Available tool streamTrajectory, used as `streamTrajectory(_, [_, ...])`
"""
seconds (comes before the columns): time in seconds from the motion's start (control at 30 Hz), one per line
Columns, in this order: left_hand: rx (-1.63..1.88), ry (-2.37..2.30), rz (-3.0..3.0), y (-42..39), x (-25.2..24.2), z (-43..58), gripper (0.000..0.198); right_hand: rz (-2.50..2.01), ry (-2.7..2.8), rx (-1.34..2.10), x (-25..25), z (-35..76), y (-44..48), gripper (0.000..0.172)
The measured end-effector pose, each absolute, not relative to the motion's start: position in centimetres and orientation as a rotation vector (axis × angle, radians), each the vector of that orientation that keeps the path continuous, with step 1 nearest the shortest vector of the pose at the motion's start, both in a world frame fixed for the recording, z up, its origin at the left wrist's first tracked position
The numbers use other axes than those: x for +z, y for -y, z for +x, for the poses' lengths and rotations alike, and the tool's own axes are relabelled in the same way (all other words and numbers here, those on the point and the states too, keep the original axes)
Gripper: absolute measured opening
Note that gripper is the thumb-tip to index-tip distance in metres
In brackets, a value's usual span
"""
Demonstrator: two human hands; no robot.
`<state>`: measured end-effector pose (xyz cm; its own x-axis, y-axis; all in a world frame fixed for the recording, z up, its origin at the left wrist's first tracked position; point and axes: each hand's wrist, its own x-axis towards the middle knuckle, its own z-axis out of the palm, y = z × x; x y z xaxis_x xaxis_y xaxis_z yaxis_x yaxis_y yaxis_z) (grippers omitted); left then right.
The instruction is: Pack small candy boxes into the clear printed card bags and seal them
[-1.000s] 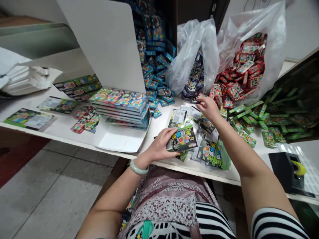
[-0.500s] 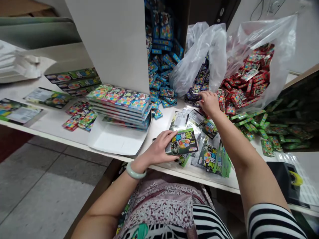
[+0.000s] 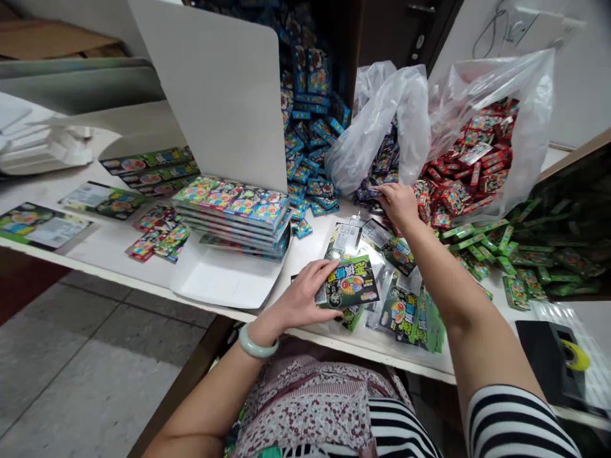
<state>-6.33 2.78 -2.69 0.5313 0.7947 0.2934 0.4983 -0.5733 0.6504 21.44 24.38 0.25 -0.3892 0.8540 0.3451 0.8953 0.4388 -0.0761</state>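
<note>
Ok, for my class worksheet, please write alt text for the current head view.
A person's left hand holds black-and-green printed packaging over a white table, while the right hand is at a heap of small purple packs. Beyond lie blue packs and red packs, with green packs to the right and a stack of colourful packages left.

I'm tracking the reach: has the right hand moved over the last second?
Yes, slightly: the right hand has gone forward, closer to the purple packets, judged against their plastic bag.

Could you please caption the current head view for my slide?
Left hand holds black-and-green printed packaging, right hand at small purple boxes.
</note>
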Motion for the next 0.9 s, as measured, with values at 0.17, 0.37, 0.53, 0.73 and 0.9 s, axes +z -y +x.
streamTrajectory(0.17, [0.791,-1.057,2.274,-2.6,-3.3,-6.8,0.100,-1.398,2.241,-0.120,-0.9,26.1,-12.3,0.025])
streamTrajectory(0.37, [0.702,-1.045,2.332,-2.3,-3.8,-6.4,0.097,-1.483,2.429,0.041,-2.9,28.7,-1.1,0.021])
streamTrajectory(0.53, [0.634,-1.052,2.390,-2.1,-3.3,-5.4,0.097,-1.619,2.386,0.183,-3.4,29.1,-1.2,0.070])
streamTrajectory(0.73, [0.562,-1.081,2.429,-1.9,-3.3,-5.0,0.096,-1.545,2.210,0.384,-3.1,29.6,-1.5,0.058])
streamTrajectory(0.9, [0.589,-1.060,2.459,-2.2,-4.0,-4.8,0.099,-1.215,2.239,0.497,0.1,29.9,0.6,0.058])
